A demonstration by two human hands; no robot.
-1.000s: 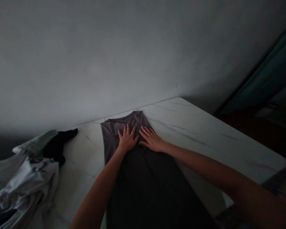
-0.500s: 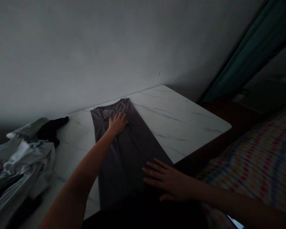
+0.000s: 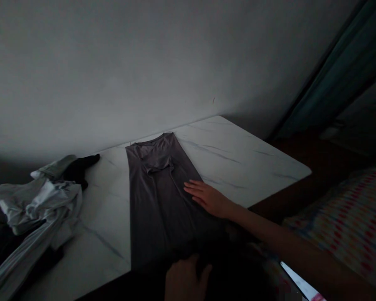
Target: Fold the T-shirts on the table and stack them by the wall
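Observation:
A long dark grey garment (image 3: 175, 192), which looks like a dress or skirt, lies spread lengthwise on the white marbled table (image 3: 106, 238). A loose fold or band crosses its upper part. On its right edge my right hand (image 3: 211, 200) rests palm down, fingers stretched out. My left hand (image 3: 185, 279) is low at the bottom centre, over the garment's near end by my dark clothing. Its thumb stands apart, but the other fingers are lost in shadow, so a grip cannot be made out.
A heap of pale and black clothes (image 3: 47, 200) lies on the table's left side. A grey wall (image 3: 163, 71) runs behind the table. To the right are a checked cloth (image 3: 347, 221), a teal curtain (image 3: 335, 79) and a lit screen (image 3: 301, 281).
My left hand has left the garment's upper part and drawn back to its near end. My right hand has slid farther up along the right edge. The view has shifted slightly.

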